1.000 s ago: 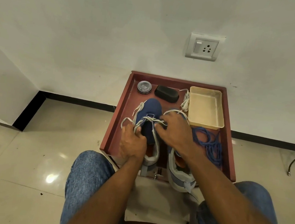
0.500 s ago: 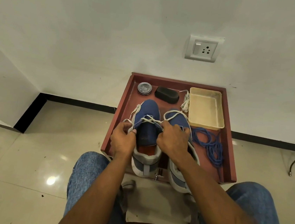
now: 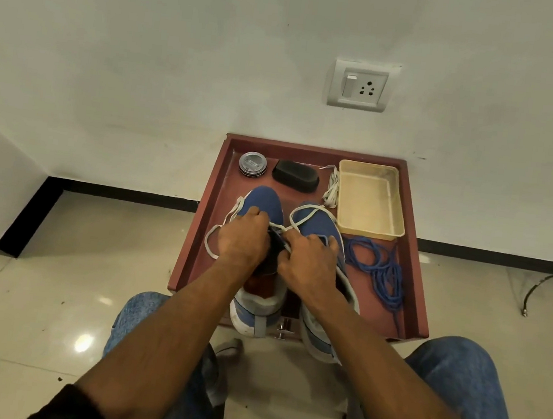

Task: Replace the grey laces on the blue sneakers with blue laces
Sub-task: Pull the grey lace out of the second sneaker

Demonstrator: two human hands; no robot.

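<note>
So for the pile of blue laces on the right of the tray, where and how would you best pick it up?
Probably pinch the blue laces at the thick bunch in mid-pile, coming straight down from above. They lie flat and loose on the tray floor; the strands cluster densest there, and a thin tail trails toward the near edge. The beige basket sits just beyond, so avoid approaching from that side.

The middle of the red tray [image 3: 195, 245] is filled by two blue sneakers [image 3: 263, 204] and both hands. Bare tray floor is left between the round tin [image 3: 253, 164], the black brush [image 3: 295, 176] and the shoe toes. The right side is blocked by the cream basket [image 3: 371, 199] and blue laces [image 3: 381, 273].
</note>
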